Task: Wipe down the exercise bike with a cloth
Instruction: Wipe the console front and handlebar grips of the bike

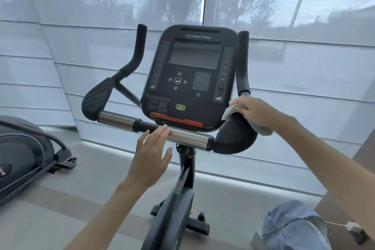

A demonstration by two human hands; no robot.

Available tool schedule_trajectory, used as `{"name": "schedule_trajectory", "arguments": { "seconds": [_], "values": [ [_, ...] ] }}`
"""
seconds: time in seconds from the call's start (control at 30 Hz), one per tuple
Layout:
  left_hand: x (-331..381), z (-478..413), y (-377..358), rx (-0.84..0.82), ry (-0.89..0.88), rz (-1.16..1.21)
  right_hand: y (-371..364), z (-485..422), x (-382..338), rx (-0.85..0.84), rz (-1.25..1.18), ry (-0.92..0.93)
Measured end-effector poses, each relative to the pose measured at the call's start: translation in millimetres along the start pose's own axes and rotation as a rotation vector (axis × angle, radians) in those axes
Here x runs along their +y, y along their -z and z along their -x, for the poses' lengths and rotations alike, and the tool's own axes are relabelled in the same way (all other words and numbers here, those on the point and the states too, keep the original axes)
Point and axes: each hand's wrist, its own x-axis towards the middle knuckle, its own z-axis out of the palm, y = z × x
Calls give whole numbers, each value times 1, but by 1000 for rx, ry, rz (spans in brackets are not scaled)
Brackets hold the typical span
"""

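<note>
The exercise bike stands before me with its black console facing me and a chrome handlebar running below it. My right hand presses a light grey cloth onto the black padded elbow rest at the bar's right end, just below the right upright grip. My left hand is open, fingers together, fingertips resting against the chrome bar near its middle. The bike's dark frame post runs down between my arms.
Another black exercise machine sits on the floor at the left. Sheer window blinds hang close behind the bike. My knee in blue denim shows at the lower right. The left elbow rest and left grip stand bare.
</note>
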Motion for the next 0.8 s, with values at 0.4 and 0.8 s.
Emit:
{"name": "schedule_trajectory", "arguments": {
  "seconds": [0.4, 0.8],
  "values": [
    [2, 2, -2, -26, 33, 37, -29, 60, -45, 81, 92, 204],
    [2, 5, -1, -36, 13, 47, -11, 86, -58, 199, -226, 317]
  ]
}}
